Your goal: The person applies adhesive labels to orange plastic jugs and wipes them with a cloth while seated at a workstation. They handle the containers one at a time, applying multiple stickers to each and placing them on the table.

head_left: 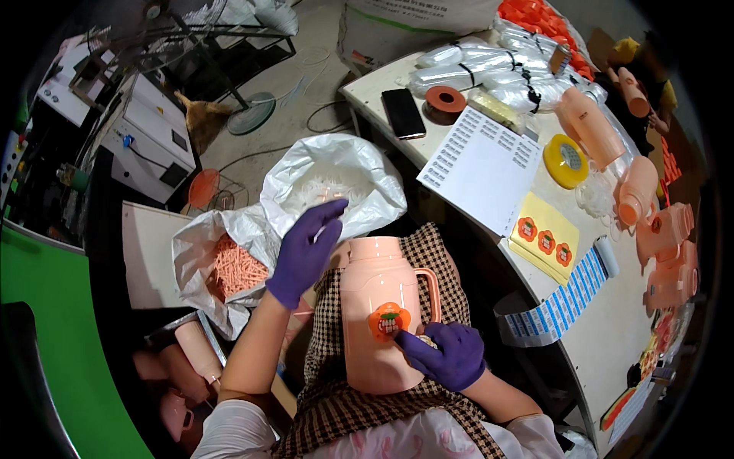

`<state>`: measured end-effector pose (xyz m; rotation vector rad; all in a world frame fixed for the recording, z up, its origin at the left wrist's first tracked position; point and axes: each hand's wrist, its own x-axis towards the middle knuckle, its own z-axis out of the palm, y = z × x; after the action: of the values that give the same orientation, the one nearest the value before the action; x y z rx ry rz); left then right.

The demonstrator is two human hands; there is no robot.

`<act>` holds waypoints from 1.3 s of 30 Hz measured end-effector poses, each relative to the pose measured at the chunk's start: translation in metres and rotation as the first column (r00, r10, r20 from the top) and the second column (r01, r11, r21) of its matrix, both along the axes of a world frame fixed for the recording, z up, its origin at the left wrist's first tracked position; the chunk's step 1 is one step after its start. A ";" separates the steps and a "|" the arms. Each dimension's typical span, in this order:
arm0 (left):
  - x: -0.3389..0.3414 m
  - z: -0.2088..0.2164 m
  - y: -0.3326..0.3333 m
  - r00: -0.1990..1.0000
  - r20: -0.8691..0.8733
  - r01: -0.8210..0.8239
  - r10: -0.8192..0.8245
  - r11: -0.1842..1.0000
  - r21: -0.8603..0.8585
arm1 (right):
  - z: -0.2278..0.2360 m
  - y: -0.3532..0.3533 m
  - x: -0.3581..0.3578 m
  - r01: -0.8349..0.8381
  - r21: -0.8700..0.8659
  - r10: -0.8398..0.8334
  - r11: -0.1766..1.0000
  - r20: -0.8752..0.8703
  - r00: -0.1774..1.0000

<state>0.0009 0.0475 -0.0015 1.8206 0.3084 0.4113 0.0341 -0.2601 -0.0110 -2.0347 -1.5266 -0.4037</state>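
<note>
A peach-coloured plastic jug point(371, 306) with a side handle stands on my lap, on a brown-and-black checked apron point(451, 268). On its front is an orange flower-shaped sticker point(388, 315). My right hand point(451, 356), in a purple glove, lies against the jug's lower right, index fingertip at the sticker's lower edge. Its other fingers curl around something small and pale that I cannot make out. My left hand point(307, 249), also gloved in purple, is raised left of the jug's neck, before a white plastic bag point(382, 183). Its fingers are extended and apart, holding nothing visible.
On the white table point(428, 145) at right lie a phone point(403, 114), tape rolls point(566, 161), label sheets point(482, 168), yellow sticker sheets point(544, 237), a blue-and-white label strip point(562, 306) and peach jug parts point(589, 130). A second bag point(191, 249) holds peach pieces. More peach parts point(183, 367) fill a box lower left.
</note>
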 end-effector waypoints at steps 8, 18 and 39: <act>-0.060 -0.002 -0.030 0.998 0.064 -0.009 -0.008 0.968 0.250 | 0.000 -0.003 -0.008 -0.008 -0.105 0.017 0.994 0.088 0.996; -0.046 -0.003 -0.057 0.991 -0.129 0.118 -0.048 0.774 0.622 | 0.052 -0.027 0.013 -0.411 -0.544 0.063 0.731 -0.546 0.835; 0.090 0.005 -0.077 0.980 -0.168 0.198 -0.107 0.410 0.890 | -0.020 -0.043 0.274 0.664 -0.162 -0.683 0.730 -0.175 0.709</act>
<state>0.0907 -0.0295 0.0030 2.9471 -0.0885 0.3952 0.3078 -0.3028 -0.0313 -2.5724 -0.6155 -0.3602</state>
